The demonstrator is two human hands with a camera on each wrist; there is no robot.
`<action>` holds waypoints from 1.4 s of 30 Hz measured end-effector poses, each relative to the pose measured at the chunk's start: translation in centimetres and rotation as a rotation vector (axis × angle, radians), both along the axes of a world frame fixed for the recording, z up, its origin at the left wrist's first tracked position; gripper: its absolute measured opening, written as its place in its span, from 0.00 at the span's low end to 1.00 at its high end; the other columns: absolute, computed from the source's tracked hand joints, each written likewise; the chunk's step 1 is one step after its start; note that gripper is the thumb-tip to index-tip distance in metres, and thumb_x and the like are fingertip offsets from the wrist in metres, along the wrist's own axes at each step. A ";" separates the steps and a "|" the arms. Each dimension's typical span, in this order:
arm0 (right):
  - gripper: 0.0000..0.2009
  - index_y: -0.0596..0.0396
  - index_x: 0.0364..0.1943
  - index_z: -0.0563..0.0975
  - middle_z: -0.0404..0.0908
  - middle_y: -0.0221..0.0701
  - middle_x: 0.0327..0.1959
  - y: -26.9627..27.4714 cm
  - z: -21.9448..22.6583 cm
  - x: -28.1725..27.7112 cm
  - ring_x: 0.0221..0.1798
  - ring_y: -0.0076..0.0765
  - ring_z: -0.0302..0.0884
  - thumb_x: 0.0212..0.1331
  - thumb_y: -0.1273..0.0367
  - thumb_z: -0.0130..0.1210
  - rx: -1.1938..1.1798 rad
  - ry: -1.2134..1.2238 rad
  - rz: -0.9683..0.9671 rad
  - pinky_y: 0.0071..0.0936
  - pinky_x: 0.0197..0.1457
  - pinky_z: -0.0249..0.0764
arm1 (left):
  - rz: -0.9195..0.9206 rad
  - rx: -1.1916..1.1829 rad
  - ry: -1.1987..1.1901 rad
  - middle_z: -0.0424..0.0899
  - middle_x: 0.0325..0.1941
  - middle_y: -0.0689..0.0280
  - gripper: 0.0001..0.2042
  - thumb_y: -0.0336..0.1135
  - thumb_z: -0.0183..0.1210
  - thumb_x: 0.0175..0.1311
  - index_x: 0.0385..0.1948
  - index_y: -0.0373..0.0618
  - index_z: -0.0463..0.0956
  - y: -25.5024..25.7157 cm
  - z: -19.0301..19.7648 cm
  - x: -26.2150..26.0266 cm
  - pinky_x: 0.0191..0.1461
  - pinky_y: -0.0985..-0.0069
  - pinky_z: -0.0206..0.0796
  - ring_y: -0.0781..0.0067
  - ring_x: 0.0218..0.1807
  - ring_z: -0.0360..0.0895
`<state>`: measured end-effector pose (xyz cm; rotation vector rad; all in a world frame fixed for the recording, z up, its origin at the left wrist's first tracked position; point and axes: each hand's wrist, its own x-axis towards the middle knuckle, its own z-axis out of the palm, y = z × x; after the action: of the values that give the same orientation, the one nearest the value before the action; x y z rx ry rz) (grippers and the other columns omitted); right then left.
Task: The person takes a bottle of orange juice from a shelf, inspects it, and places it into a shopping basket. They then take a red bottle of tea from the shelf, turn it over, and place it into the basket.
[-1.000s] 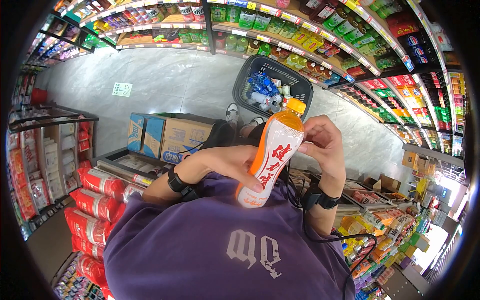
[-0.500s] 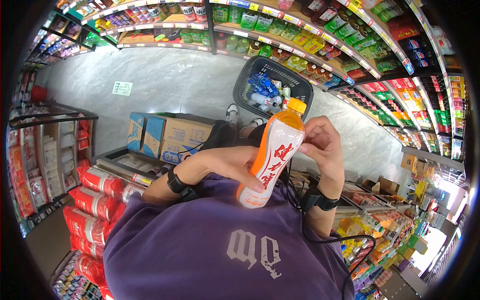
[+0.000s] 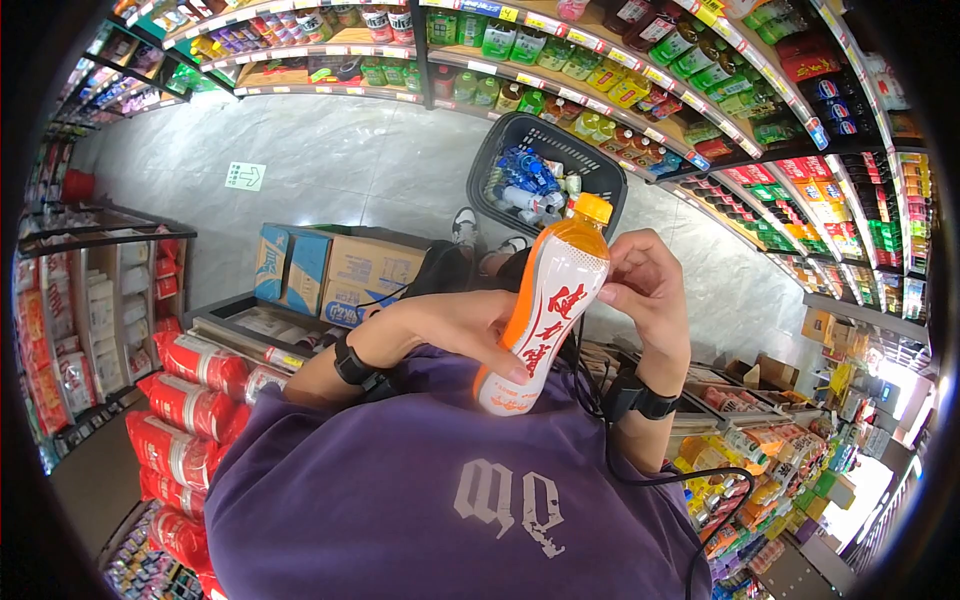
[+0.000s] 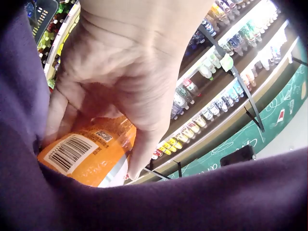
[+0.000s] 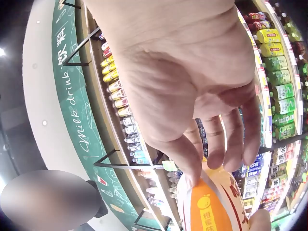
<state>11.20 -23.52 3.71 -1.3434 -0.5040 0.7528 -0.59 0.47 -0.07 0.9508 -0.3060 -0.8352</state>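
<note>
An orange drink bottle (image 3: 560, 310) with a white-and-orange label, red characters and a yellow cap leans across the chest in the head view. My left hand (image 3: 455, 325) grips its lower half, thumb lying across the front. In the left wrist view a barcode shows on the bottle's orange side (image 4: 91, 154). My right hand (image 3: 650, 285) pinches the bottle's upper side, its thumb at the label's edge and the fingers curved. An orange strip of the bottle (image 5: 209, 207) lies under the right thumb (image 5: 185, 163) in the right wrist view.
A dark shopping basket (image 3: 605, 205) with several bottles stands on the floor in front. Drink shelves (image 3: 600, 60) curve round ahead and right. Cardboard boxes (image 3: 375, 265) and red packs (image 3: 180, 400) lie to the left. A black cable (image 3: 680, 478) hangs from the right wrist.
The bottle has shifted very slightly to the right with the left hand. Both hands otherwise keep their places on it.
</note>
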 end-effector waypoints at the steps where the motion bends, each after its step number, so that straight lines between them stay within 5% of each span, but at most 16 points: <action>1: 0.19 0.55 0.50 0.72 0.82 0.28 0.43 0.0 0.0 0.0 0.46 0.23 0.80 0.57 0.81 0.66 -0.002 -0.001 0.000 0.23 0.49 0.76 | 0.001 0.001 -0.004 0.85 0.54 0.59 0.25 0.34 0.73 0.59 0.57 0.37 0.75 0.0 0.0 0.0 0.62 0.71 0.73 0.70 0.56 0.82; 42: 0.11 0.58 0.46 0.75 0.82 0.29 0.39 -0.1 1.0 -0.4 0.42 0.22 0.79 0.63 0.80 0.61 -0.062 -0.056 -0.064 0.22 0.47 0.75 | -0.001 0.059 -0.040 0.85 0.54 0.61 0.24 0.34 0.72 0.60 0.57 0.38 0.75 -0.3 0.2 -0.1 0.61 0.71 0.74 0.72 0.56 0.82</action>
<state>10.80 -23.59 4.71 -1.4352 -0.4831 0.6841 -0.67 0.17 0.16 1.0234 -0.3180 -0.8300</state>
